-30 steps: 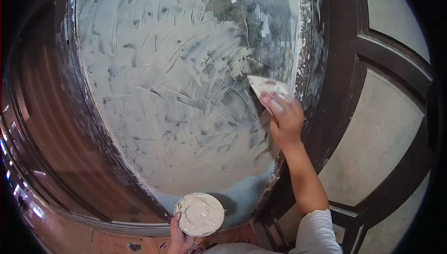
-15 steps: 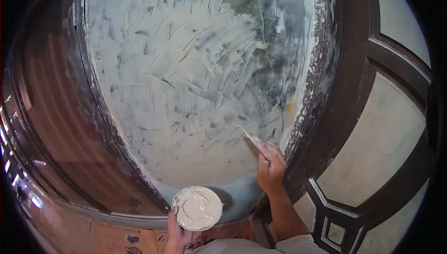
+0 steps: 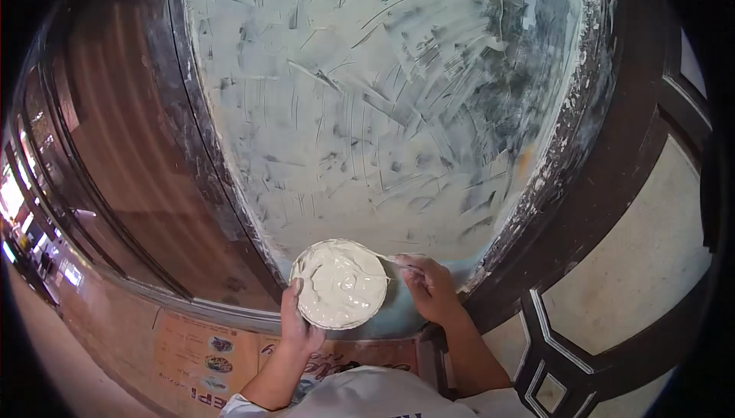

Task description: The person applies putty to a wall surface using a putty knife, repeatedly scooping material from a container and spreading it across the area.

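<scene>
In my left hand (image 3: 297, 317) is a round tub (image 3: 342, 328), gripped at its left side with the thumb by the rim. Creamy white putty (image 3: 337, 284) fills it, its surface smeared and glossy. My right hand (image 3: 432, 288) is closed on a thin putty-smeared scraper (image 3: 400, 260) at the tub's right rim; the blade is seen nearly edge-on. Behind both hands rises a wall panel (image 3: 329, 188) coated in pale, streaky putty, with darker bare patches at its upper right.
Dark frame edges spotted with white border the panel, with a brown glossy panel (image 3: 115, 142) on the left. Dark woodwork with pale insets (image 3: 612, 265) stands on the right. Below lies an orange printed sheet (image 3: 187, 349). Bright reflections show at the far left.
My right hand has brought the scraper down from the wall to the tub's right rim. The tub now sits higher in view, and the view has shifted.
</scene>
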Demonstrator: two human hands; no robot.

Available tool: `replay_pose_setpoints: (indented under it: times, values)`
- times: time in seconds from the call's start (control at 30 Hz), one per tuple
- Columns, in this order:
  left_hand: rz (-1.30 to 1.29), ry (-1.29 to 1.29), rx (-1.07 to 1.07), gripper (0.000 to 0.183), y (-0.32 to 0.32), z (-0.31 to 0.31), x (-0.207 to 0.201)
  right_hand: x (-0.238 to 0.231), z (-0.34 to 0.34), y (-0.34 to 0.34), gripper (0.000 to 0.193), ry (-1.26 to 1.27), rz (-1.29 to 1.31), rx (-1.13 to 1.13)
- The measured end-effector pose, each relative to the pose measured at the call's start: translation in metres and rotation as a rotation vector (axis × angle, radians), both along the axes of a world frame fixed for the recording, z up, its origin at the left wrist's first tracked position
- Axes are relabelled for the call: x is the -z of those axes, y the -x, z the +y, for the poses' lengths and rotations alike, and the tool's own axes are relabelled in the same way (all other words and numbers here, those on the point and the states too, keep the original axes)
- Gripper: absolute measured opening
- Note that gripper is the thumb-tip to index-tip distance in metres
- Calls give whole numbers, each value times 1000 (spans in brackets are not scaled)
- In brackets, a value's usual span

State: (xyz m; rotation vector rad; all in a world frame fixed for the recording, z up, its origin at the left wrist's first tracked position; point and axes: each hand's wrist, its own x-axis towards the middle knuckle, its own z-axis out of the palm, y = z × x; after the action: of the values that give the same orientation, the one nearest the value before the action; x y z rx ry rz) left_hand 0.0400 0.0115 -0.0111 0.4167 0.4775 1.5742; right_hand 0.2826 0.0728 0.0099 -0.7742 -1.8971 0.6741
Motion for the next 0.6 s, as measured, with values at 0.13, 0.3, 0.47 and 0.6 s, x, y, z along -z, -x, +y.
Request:
replay_pose_setpoints:
  times: [0.13, 0.3, 0.47, 0.6]
  values:
    - [37, 12, -28, 57, 4, -1, 7, 17, 16, -9, 31, -261, -145, 48]
    - [-5, 11, -31, 59, 3, -6, 11, -1, 10, -41, 26, 146, -264, 248]
    - [-37, -1, -34, 57, -5, -8, 14, -15, 18, -37, 38, 302, 237, 146]
    - [21, 20, -108, 58, -18, -13, 6, -30, 24, -34, 47, 354, 216, 103]
